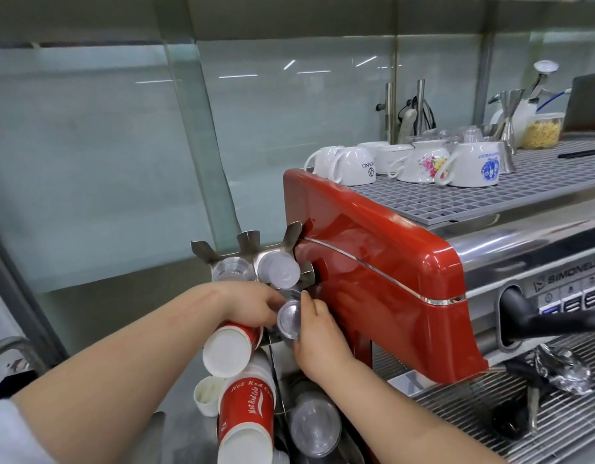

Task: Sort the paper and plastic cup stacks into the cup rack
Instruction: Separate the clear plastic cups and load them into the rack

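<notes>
A steel cup rack [246,244] stands against the left side of a red espresso machine. Its top slots hold a clear plastic cup stack [231,269] and a frosted cup stack [278,271]. Both hands grip a clear plastic cup stack [288,320] in a middle slot: my left hand [252,304] from the left, my right hand [318,333] from the right and below. Beneath my left hand a red and white paper cup stack [227,351] pokes out. Lower down sit another red paper cup stack [246,420], a clear plastic stack [314,426] and a small white cup stack [207,396].
The red espresso machine [373,249] presses against the rack's right side, its portafilter handle [550,321] and drip grate at the right. White ceramic cups [416,164] stand upside down on its top grid. A glass wall runs behind, and a steel counter lies below.
</notes>
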Demonstrator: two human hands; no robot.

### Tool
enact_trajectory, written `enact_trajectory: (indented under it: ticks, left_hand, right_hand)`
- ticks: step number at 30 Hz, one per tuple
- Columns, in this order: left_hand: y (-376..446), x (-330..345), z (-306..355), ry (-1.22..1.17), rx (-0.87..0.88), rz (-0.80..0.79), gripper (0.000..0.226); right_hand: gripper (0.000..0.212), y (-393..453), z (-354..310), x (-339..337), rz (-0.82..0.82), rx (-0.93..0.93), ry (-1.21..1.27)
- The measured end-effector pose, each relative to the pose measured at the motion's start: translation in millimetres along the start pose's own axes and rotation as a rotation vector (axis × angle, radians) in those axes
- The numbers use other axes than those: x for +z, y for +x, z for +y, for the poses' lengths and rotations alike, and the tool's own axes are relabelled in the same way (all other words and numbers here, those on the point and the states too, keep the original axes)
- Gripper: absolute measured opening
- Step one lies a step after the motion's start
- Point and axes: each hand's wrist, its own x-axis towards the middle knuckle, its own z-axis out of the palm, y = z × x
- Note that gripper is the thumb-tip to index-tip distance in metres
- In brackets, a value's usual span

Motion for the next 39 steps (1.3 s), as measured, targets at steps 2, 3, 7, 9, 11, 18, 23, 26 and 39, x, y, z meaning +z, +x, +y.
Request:
enact_trajectory:
  ticks: [2, 3, 7, 9, 11, 18, 23, 26, 39]
  left_hand:
    - [-2.3, -0.6, 3.2, 0.011, 0.0, 0.01, 0.042]
    - [-3.2, -0.4, 4.8, 0.015, -0.002, 0.016, 0.041]
    - [-3.1, 0.8, 1.5, 0.029, -0.015, 0.042, 0.038]
    - [-4.1, 0.6, -1.7, 0.047, -0.038, 0.061, 0.038]
    - [-8.1, -0.5, -4.3, 0.067, -0.051, 0.081, 0.04]
    - [-28.3, -14.6, -15.3, 0.209, -0.098, 0.165, 0.039]
    - [-55.2, -25.2, -16.8, 0.212, -0.088, 0.177, 0.031]
    - [-71.7, -29.2, -23.1, 0.237, -0.105, 0.127, 0.039]
    - [-189.5, 21.7, -75.2, 0.177, -0.015, 0.02, 0.044]
  right_hand:
    - [0.083, -1.4, -1.4, -1.3, 0.001, -0.012, -0.008]
    - [0.081, -2.2, -2.5, -2.4, 0.001, -0.017, -0.015]
    - [0.075, -7.1, -8.6, -9.5, -0.027, -0.02, -0.066]
    - [0.071, -10.3, -12.0, -13.0, -0.049, -0.018, -0.102]
    - [0.064, -13.2, -16.7, -19.0, -0.069, -0.02, -0.164]
    - [0.043, -10.5, -48.7, -56.1, -0.22, 0.031, -0.38]
    - [0.038, -1.8, -87.2, -86.6, -0.457, -0.061, -0.722]
    - [0.045, -3.0, -111.2, -102.1, -0.612, -0.128, -0.904]
    - [0.029, -69.7, -183.1, -130.9, -0.541, -0.643, -0.938]
